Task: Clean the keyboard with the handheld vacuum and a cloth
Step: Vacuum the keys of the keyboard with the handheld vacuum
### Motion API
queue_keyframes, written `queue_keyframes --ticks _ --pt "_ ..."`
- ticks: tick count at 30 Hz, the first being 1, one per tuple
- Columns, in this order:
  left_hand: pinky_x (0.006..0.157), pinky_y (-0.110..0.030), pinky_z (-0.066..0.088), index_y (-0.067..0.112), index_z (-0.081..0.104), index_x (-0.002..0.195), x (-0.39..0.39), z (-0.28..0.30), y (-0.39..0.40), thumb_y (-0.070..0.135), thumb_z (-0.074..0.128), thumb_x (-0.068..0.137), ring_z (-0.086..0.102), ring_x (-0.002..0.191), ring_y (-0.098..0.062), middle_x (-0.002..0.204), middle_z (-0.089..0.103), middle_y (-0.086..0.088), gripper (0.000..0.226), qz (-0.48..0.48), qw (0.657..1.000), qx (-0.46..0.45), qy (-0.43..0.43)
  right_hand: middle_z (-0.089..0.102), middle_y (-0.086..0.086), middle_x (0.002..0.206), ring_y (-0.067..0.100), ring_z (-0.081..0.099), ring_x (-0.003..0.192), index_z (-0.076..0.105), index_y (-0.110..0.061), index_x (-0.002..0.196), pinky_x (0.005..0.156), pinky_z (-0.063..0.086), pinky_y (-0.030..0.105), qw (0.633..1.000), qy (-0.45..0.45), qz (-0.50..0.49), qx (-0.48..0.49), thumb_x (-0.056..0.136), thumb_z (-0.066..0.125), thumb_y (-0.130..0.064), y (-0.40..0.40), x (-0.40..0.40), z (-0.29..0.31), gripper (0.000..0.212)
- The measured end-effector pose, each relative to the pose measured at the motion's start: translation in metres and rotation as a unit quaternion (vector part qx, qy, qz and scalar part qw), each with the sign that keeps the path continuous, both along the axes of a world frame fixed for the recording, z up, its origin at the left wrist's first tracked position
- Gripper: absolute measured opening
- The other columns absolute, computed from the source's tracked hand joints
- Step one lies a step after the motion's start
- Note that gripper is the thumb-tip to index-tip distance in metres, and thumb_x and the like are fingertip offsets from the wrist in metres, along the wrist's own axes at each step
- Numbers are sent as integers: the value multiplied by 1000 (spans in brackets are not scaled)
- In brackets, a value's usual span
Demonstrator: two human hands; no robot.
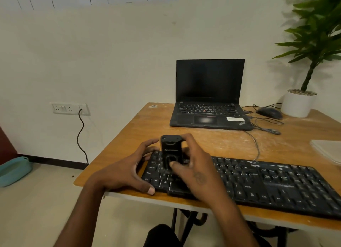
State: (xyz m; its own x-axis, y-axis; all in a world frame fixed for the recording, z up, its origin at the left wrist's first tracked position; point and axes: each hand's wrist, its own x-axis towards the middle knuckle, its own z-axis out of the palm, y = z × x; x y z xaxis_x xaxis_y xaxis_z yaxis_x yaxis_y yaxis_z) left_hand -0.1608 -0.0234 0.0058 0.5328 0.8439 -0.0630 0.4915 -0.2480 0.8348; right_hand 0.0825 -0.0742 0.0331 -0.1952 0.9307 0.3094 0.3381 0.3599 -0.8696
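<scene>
We see the black keyboard (pixel 249 184) lying along the near edge of the wooden bench (pixel 140 128), running from about seven o'clock towards four o'clock in the view. The black handheld vacuum (pixel 170 150) stands upright on the keyboard's left end, its lower part down among the keys. The right hand (pixel 195 169) grips the vacuum, fingers (pixel 186 138) curled over its top and far side and the thumb pressed on its front. The left hand (pixel 127 165) holds the keyboard's left end, its fingers bent around the far corner and the thumb lying along the near edge; they are spread apart, clamped on the keyboard.

At twelve o'clock from the vacuum an open ThinkPad laptop (pixel 208 99) sits with a dark screen. A black mouse (pixel 269 113) lies at its two o'clock side, just beside a white pot (pixel 297 104) with a green plant (pixel 317 34). A pale flat object (pixel 328 150), possibly the cloth, lies at the bench's right edge, at three o'clock.
</scene>
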Motion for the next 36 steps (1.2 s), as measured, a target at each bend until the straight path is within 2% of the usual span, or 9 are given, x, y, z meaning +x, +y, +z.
queue_keyframes --ticks 2,5,10,14,16,19,23,29,36 --pt "107 -17 48 66 12 154 0 0 1 18 98 69 44 136 13 157 34 28 130 -3 1000 1 -5 58 -22 99 -22 60 84 44 -48 119 60 57 18 1000 -6 -17 -2 94 68 -12 -5 24 4 50" --pt "109 -17 46 67 13 153 -1 0 2 21 99 68 41 139 11 159 34 29 130 0 1000 6 -2 55 -24 98 -24 58 80 45 -43 122 54 50 9 999 1 -38 4 94 69 -12 -12 42 7 48" --pt "108 -19 48 67 12 153 0 1 1 19 98 70 44 137 10 157 36 27 128 -2 1000 5 3 64 -18 102 7 72 81 47 -47 122 66 64 33 1000 1 -12 12 94 68 -13 -6 9 1 48" --pt "109 -23 49 60 12 156 0 1 0 18 97 72 47 139 3 155 42 26 127 -4 1000 14 4 70 -10 101 5 68 72 48 -46 121 64 61 30 1000 3 13 24 94 64 -11 -1 -13 -3 47" --pt "109 -21 49 62 12 155 0 0 1 19 97 71 46 139 5 155 40 25 127 -6 1000 8 2 68 -12 106 8 71 82 49 -49 118 68 63 34 1000 24 14 0 94 66 -11 -2 -3 -2 48" --pt "108 -17 47 67 14 153 -1 -1 1 20 98 70 42 139 10 155 36 30 127 -1 1000 5 3 62 -17 109 -4 69 87 48 -51 117 65 61 24 999 29 -10 -17 94 68 -11 -7 28 1 50" --pt "113 -20 44 69 13 152 0 -1 3 35 100 62 38 145 6 158 34 31 129 1 1000 6 1 60 -17 108 -24 60 79 51 -30 128 53 49 8 998 42 -40 -18 92 69 -5 -14 60 5 47" --pt "110 -19 47 68 14 153 1 1 1 27 98 66 43 140 8 158 35 27 127 0 1000 1 1 66 -13 110 7 74 82 49 -46 121 68 64 40 999 31 -35 2 93 69 -10 -9 32 -1 49" --pt "111 -21 47 67 16 152 1 -1 0 15 97 72 44 140 7 158 36 25 126 2 1000 5 0 64 -13 110 -3 70 88 50 -43 124 67 64 31 999 48 6 -21 94 66 -8 -4 17 -1 49"
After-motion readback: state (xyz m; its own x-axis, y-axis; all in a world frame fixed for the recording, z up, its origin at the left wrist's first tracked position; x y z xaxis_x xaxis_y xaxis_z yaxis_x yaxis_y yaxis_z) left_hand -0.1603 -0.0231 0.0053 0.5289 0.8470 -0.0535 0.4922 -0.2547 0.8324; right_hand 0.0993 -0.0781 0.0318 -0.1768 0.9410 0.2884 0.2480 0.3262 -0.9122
